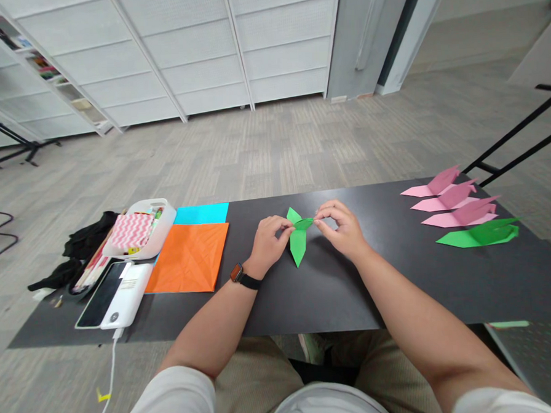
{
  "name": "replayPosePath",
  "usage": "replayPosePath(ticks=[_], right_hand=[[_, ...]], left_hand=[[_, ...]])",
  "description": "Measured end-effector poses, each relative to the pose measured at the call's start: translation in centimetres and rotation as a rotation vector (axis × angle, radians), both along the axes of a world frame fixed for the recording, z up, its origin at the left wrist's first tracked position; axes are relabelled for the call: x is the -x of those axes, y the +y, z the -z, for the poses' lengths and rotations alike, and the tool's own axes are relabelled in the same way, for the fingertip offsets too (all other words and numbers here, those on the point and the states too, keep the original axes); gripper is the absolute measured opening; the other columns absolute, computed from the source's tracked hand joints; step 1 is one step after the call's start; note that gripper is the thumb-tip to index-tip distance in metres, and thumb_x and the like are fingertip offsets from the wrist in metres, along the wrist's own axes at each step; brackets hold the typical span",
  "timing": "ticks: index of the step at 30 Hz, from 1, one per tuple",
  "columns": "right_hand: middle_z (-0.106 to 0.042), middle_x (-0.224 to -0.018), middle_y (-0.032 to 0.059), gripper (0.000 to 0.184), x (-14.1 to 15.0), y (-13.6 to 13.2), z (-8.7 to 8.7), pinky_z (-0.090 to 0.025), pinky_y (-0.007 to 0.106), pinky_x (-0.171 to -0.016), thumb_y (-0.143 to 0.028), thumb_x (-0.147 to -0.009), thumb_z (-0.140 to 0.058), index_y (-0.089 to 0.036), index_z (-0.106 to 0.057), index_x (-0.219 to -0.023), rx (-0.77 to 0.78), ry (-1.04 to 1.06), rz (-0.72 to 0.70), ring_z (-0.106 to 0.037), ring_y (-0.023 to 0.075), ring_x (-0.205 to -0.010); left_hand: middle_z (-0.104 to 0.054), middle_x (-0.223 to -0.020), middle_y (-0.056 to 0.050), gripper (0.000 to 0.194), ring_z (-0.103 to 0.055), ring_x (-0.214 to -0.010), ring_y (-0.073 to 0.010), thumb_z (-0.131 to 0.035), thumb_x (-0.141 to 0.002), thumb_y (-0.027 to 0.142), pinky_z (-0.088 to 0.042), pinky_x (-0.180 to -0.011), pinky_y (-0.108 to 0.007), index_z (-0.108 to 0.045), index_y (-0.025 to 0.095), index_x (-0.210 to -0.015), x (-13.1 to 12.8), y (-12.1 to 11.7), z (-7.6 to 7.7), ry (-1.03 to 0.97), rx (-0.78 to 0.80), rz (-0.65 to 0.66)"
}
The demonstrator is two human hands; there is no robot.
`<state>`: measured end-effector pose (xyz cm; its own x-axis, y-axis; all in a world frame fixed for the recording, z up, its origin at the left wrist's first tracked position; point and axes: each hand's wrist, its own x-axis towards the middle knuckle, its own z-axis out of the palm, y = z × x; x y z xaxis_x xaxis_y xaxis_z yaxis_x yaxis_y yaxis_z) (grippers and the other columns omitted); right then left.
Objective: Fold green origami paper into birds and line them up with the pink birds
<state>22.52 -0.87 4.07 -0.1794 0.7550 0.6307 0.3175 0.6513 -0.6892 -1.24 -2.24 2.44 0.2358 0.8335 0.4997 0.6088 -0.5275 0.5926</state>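
Observation:
A bright green origami crane is held over the middle of the dark table, its two pointed wings spread toward and away from me. My left hand pinches its left end between thumb and fingers. At the opposite end, my right hand pinches the narrow right tip. The fingertips hide both ends of the folded paper. To the right, several finished-looking paper cranes stand in a row: pink ones, such as the pink crane, and a green crane nearest me.
Orange paper lies partly over blue paper left of my hands. Farther left are a white basket with a pink zigzag-patterned item, a phone, a cabled white power bank and black cloth. The dark table ends close to my lap.

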Motion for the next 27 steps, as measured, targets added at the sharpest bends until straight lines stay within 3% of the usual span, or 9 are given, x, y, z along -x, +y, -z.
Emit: replayPosePath(ticks=[5, 11, 17, 21, 27], right_hand=[[-0.069, -0.098, 0.0058, 0.009, 0.0, -0.1, -0.2, -0.057, 0.043, -0.090, -0.031, -0.098, -0.066, -0.026, -0.070, -0.091, 0.020, -0.018, 0.006, -0.067, 0.0228, -0.096], [-0.066, -0.110, 0.0074, 0.020, 0.0, 0.1, 0.5, -0.058, 0.041, -0.086, -0.033, -0.091, -0.073, -0.027, -0.071, -0.110, 0.037, -0.070, -0.047, -0.065, 0.0230, -0.099], [-0.065, -0.107, 0.0060, 0.007, 0.3, 0.5, 1.5, -0.057, 0.043, -0.095, -0.028, -0.093, -0.073, -0.027, -0.071, -0.099, 0.018, -0.174, -0.067, -0.067, 0.0231, -0.103], [-0.066, -0.104, 0.0056, 0.003, 0.0, 1.0, 2.5, -0.057, 0.042, -0.093, -0.029, -0.094, -0.073, -0.026, -0.073, -0.094, 0.053, -0.228, -0.047, -0.067, 0.0231, -0.101], [-0.067, -0.102, 0.0053, 0.003, -0.3, 1.7, 3.7, -0.056, 0.043, -0.091, -0.026, -0.092, -0.075, -0.026, -0.077, -0.094, 0.123, -0.324, -0.052, -0.067, 0.0233, -0.099]], left_hand=[[-0.075, -0.092, -0.001, 0.009, -0.069, -0.091, -0.0201, -0.068, -0.101, 0.026, -0.049, -0.092, -0.038, -0.070, 0.024, -0.093, -0.1, -0.1, -0.1, 0.024, 0.021, -0.014], [-0.075, -0.093, -0.002, 0.010, -0.069, -0.092, -0.0204, -0.067, -0.101, 0.028, -0.051, -0.093, -0.038, -0.070, 0.024, -0.092, -0.1, -0.2, -0.4, 0.011, 0.043, -0.036], [-0.077, -0.096, -0.002, 0.008, -0.070, -0.096, -0.0207, -0.068, -0.101, 0.028, -0.051, -0.097, -0.039, -0.071, 0.024, -0.095, -0.1, -0.3, -0.3, -0.014, 0.046, 0.005], [-0.077, -0.098, -0.002, 0.004, -0.070, -0.095, -0.0209, -0.072, -0.099, 0.027, -0.051, -0.095, -0.039, -0.071, 0.024, -0.098, -0.1, 0.0, -0.1, 0.047, 0.099, 0.023], [-0.077, -0.105, -0.002, 0.013, -0.070, -0.099, -0.0219, -0.082, -0.092, 0.030, -0.051, -0.093, -0.039, -0.074, 0.024, -0.098, 0.0, 0.7, 0.7, 0.143, 0.150, 0.033]])
